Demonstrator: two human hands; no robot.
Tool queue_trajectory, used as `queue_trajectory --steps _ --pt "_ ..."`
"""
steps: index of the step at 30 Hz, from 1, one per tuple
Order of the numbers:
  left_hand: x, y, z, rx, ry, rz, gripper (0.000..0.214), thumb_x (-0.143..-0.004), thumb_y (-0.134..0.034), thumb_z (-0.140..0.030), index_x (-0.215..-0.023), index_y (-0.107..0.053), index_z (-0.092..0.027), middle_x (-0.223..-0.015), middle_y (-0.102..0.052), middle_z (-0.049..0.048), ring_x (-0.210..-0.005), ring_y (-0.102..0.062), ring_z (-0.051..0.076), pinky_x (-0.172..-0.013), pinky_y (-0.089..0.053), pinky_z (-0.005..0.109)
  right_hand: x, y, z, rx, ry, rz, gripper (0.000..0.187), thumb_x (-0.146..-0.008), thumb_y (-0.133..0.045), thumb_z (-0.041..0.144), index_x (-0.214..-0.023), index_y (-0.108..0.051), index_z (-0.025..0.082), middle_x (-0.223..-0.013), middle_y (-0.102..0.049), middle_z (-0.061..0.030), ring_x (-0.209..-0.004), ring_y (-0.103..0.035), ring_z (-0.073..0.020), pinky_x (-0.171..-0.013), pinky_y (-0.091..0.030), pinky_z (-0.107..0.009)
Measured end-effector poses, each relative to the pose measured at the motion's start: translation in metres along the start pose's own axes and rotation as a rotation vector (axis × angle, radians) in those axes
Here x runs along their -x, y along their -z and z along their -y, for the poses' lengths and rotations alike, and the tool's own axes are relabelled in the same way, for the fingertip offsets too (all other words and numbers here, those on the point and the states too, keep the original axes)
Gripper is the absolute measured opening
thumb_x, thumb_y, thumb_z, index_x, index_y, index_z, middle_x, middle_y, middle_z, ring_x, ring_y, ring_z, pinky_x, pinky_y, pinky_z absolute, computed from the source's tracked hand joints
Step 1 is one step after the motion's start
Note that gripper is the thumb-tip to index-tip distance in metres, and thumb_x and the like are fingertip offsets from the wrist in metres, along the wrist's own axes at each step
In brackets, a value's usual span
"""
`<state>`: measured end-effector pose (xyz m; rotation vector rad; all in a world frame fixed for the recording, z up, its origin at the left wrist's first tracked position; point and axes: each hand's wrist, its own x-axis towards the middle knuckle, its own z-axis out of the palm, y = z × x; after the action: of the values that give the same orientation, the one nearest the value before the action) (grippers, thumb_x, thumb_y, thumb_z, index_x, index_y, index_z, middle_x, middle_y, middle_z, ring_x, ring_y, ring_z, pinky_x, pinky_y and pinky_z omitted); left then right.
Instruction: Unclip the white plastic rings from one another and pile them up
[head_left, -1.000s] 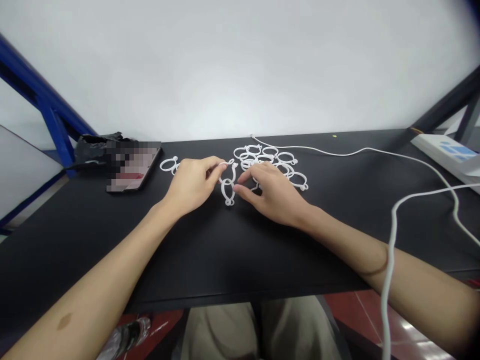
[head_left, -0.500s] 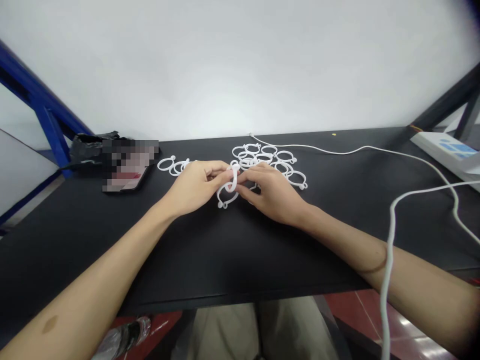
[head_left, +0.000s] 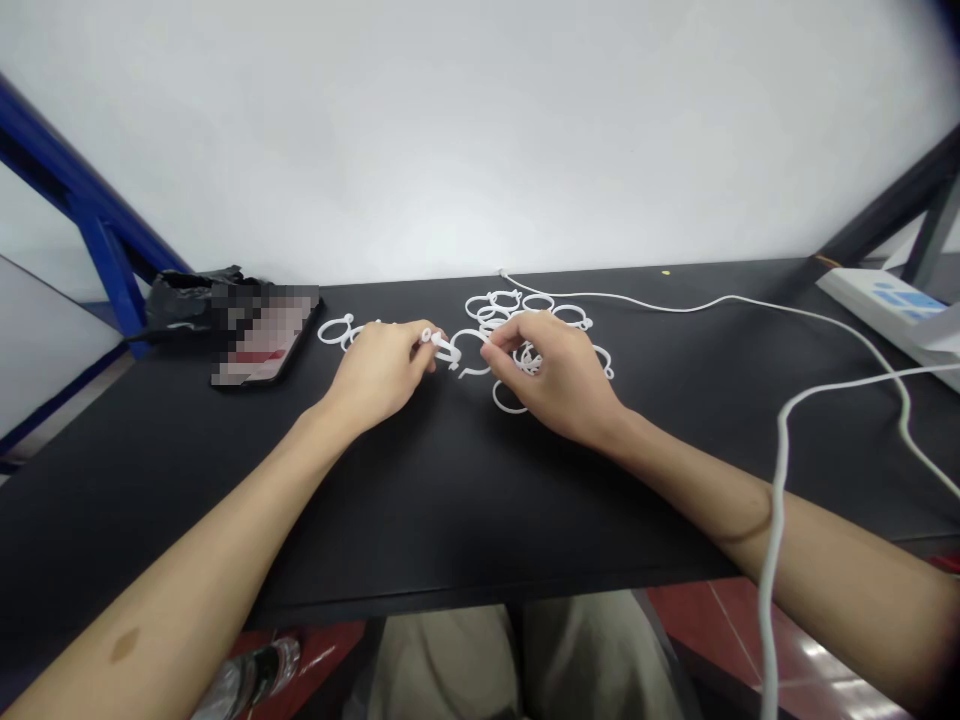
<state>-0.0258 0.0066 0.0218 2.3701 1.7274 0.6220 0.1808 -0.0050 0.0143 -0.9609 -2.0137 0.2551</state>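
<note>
Between thumb and fingers, my left hand [head_left: 386, 372] pinches a white plastic ring [head_left: 446, 348] with small eyelets, seen nearly edge-on. My right hand [head_left: 559, 370] pinches the edge of another white ring [head_left: 471, 352], which has a gap in its lower left side. The two held rings are close together; whether they touch I cannot tell. Behind and under my right hand lies a pile of similar white rings [head_left: 504, 298], partly covered by it. One ring [head_left: 510, 397] rests just in front of that hand. A few more rings [head_left: 335, 330] lie behind my left hand.
On the left of the black table [head_left: 450, 520] are a phone [head_left: 274, 340] and a crumpled black bag [head_left: 191, 300]. A white cable [head_left: 780, 450] runs over my right forearm to a white device [head_left: 892, 310] at the right. A white wall stands behind.
My hands have moved slightly apart. The ring in my left hand has turned edge-on, and the ring in my right hand now shows between the hands with its gap visible.
</note>
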Motion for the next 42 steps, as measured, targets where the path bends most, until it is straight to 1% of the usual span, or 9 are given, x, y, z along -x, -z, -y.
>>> queue_trajectory --steps 4,7,11,14,20,25,30,35,42 --pt "0.0 -0.002 -0.002 -0.08 -0.005 0.028 0.028 -0.093 -0.043 -0.03 -0.089 -0.07 -0.022 -0.079 -0.074 0.0029 -0.071 -0.065 0.022 -0.07 -0.043 0.033 0.0 0.001 0.002 0.002 -0.019 -0.019 0.012 -0.089 -0.06 0.026 -0.078 -0.06 0.02 -0.077 -0.068 -0.0008 -0.073 -0.061 -0.0148 -0.071 -0.044 -0.031" --pt "0.0 -0.003 -0.002 -0.129 -0.041 0.005 0.028 -0.093 -0.043 -0.029 -0.098 -0.07 -0.021 -0.092 -0.075 0.0064 -0.083 -0.066 0.025 -0.077 -0.045 0.035 0.0 0.001 0.002 -0.006 -0.027 -0.036 0.011 -0.088 -0.06 0.026 -0.079 -0.06 0.02 -0.076 -0.068 -0.0006 -0.071 -0.06 -0.0143 -0.07 -0.045 -0.03" --pt "0.0 -0.004 0.0 -0.073 -0.122 0.002 0.03 -0.09 -0.045 -0.024 -0.106 -0.071 -0.02 -0.106 -0.074 0.0062 -0.097 -0.066 0.025 -0.085 -0.047 0.036 0.0 0.002 0.002 -0.03 -0.076 -0.071 0.01 -0.089 -0.059 0.026 -0.082 -0.058 0.02 -0.078 -0.067 -0.0004 -0.072 -0.06 -0.0138 -0.069 -0.045 -0.03" --pt "0.001 -0.004 0.0 0.039 -0.118 0.033 0.029 -0.089 -0.047 -0.026 -0.105 -0.071 -0.02 -0.103 -0.075 0.0044 -0.089 -0.067 0.022 -0.083 -0.049 0.034 -0.001 0.002 0.001 -0.03 -0.071 -0.081 0.008 -0.089 -0.06 0.024 -0.084 -0.058 0.019 -0.08 -0.066 -0.0007 -0.074 -0.06 -0.0137 -0.07 -0.046 -0.03" --pt "0.002 0.002 -0.004 0.199 0.036 0.072 0.023 -0.087 -0.054 -0.036 -0.096 -0.072 -0.023 -0.078 -0.074 0.0004 -0.067 -0.063 0.017 -0.064 -0.046 0.028 0.0 0.002 -0.002 -0.032 0.04 -0.04 0.004 -0.09 -0.059 0.023 -0.087 -0.058 0.021 -0.085 -0.061 -0.0012 -0.079 -0.058 -0.0148 -0.074 -0.045 -0.031" --pt "0.0 0.004 -0.005 0.16 0.106 0.034 0.021 -0.086 -0.057 -0.038 -0.09 -0.071 -0.023 -0.073 -0.071 0.0001 -0.064 -0.061 0.017 -0.059 -0.043 0.028 0.002 0.001 -0.007 0.008 0.06 0.052 0.002 -0.089 -0.061 0.02 -0.088 -0.06 0.022 -0.088 -0.057 -0.0022 -0.084 -0.055 -0.0164 -0.076 -0.045 -0.032" --pt "0.001 0.0 -0.003 0.025 0.095 -0.006 0.026 -0.088 -0.053 -0.037 -0.103 -0.07 -0.022 -0.078 -0.07 0.0021 -0.07 -0.062 0.02 -0.068 -0.045 0.031 0.005 -0.002 -0.012 0.088 0.073 0.141 0.006 -0.087 -0.063 0.018 -0.092 -0.066 0.02 -0.095 -0.055 -0.0048 -0.087 -0.053 -0.0174 -0.075 -0.044 -0.031" --pt "0.002 -0.004 0.001 -0.121 -0.019 -0.016 0.036 -0.089 -0.051 -0.038 -0.117 -0.065 -0.02 -0.11 -0.068 0.008 -0.101 -0.058 0.027 -0.09 -0.046 0.04 0.002 0.001 -0.017 0.262 0.129 0.201 0.013 -0.091 -0.059 0.019 -0.097 -0.071 0.02 -0.092 -0.059 -0.0075 -0.083 -0.047 -0.0199 -0.077 -0.042 -0.035" --pt "0.004 -0.003 0.0 -0.169 -0.107 0.085 0.046 -0.09 -0.049 -0.046 -0.124 -0.063 -0.018 -0.122 -0.064 0.0098 -0.113 -0.053 0.03 -0.1 -0.042 0.047 -0.004 0.011 -0.018 0.415 0.143 0.326 0.024 -0.093 -0.049 0.013 -0.097 -0.072 0.017 -0.089 -0.067 -0.0098 -0.082 -0.045 -0.022 -0.08 -0.04 -0.037"
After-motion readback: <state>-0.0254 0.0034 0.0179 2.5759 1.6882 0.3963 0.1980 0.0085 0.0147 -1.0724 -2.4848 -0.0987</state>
